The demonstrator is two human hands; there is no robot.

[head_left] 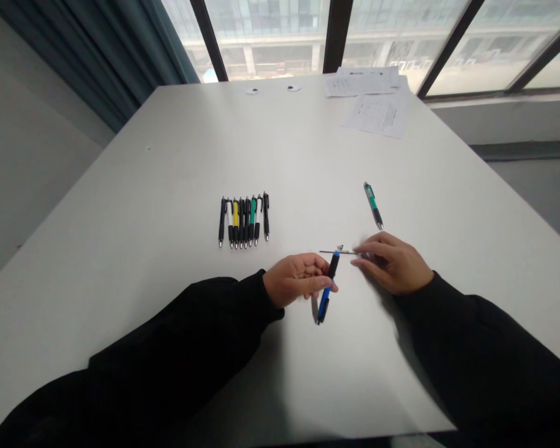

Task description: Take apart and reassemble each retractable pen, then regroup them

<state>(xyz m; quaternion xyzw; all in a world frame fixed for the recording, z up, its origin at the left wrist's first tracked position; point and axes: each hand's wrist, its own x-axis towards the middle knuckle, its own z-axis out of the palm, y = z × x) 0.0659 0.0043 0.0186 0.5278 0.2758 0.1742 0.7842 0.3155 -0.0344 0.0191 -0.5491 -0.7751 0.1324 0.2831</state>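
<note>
My left hand (303, 279) grips a blue pen barrel (327, 291) with a black grip section, tilted, its clip end pointing toward me. Just beyond the barrel, a thin dark ink refill (329, 252) lies crosswise on the table, with a small silvery pen tip (340, 247) beside it. At the refill's right end is my right hand (394, 261). Its thumb and index finger are apart, and the index fingertip overlaps the refill; whether they touch I cannot tell. A green pen (373, 205) with a black grip lies past my right hand.
Several pens (243, 222) in black, white, yellow and green lie in a row left of centre on the white table (177, 168). Printed papers (376, 112) rest at the far right edge, by the window. Two small white oval pieces (294, 88) sit at the back edge.
</note>
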